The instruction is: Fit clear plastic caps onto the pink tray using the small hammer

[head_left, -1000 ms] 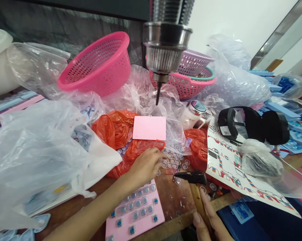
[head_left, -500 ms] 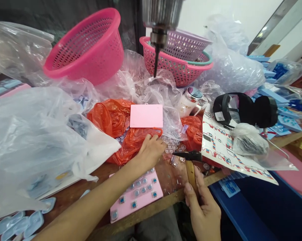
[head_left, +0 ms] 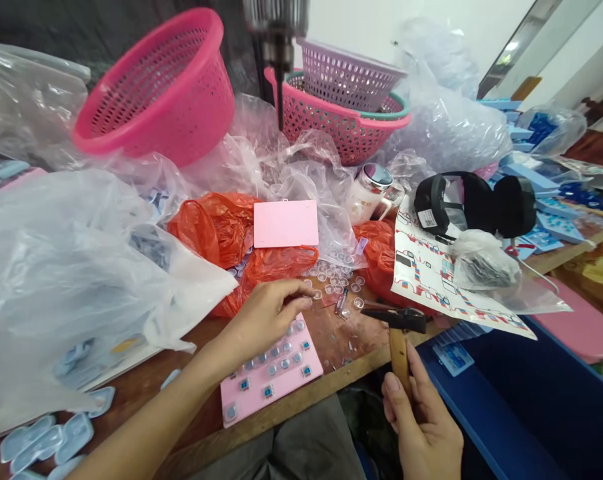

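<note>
My table [head_left: 301, 400] is made of brown wood, and it is messy. A pink board [head_left: 286, 393] with little blue squares [head_left: 268, 392] on it lies at the front. Tiny clear caps [head_left: 329, 277] are spread out just past it. Small bits of plastic [head_left: 351, 347] lie on the bare wood too. A big see-through bag [head_left: 66, 267] sits on the left, and a red-orange bag [head_left: 244, 293] sits in the middle.
</note>
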{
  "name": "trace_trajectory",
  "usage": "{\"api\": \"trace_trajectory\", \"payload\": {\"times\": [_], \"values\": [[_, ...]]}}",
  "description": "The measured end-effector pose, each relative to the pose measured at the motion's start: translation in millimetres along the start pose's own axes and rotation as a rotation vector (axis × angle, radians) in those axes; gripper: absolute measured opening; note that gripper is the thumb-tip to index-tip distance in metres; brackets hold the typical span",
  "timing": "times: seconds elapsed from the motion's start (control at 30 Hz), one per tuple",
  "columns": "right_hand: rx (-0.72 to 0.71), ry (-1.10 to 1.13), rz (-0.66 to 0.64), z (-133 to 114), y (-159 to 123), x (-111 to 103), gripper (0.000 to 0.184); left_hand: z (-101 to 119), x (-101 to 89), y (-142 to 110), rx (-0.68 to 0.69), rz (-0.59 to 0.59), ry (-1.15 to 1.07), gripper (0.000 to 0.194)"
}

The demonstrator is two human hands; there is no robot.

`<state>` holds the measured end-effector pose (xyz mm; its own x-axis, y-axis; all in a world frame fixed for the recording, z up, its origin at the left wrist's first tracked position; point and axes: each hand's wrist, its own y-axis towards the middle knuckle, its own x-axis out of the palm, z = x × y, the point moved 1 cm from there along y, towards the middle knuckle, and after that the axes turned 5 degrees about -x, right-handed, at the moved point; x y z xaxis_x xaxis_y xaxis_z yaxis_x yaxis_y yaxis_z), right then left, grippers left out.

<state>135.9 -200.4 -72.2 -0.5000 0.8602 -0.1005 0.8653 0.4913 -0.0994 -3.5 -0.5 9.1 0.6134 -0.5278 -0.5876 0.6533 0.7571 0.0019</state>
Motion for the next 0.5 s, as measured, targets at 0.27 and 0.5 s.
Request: {"api": "trace_trajectory", "payload": {"times": [0.27, 0.5], "values": [[0.060, 0.016, 0.102, -2, -5, 6, 0.085, -19, -12.0, 2, -0.222, -0.136, -0.118, 0.029], [0.071, -0.028, 0.011, 8, -7, 3, 0.081, -21, -7.7, -15, -0.241, -0.101, -0.084, 0.021]]}}
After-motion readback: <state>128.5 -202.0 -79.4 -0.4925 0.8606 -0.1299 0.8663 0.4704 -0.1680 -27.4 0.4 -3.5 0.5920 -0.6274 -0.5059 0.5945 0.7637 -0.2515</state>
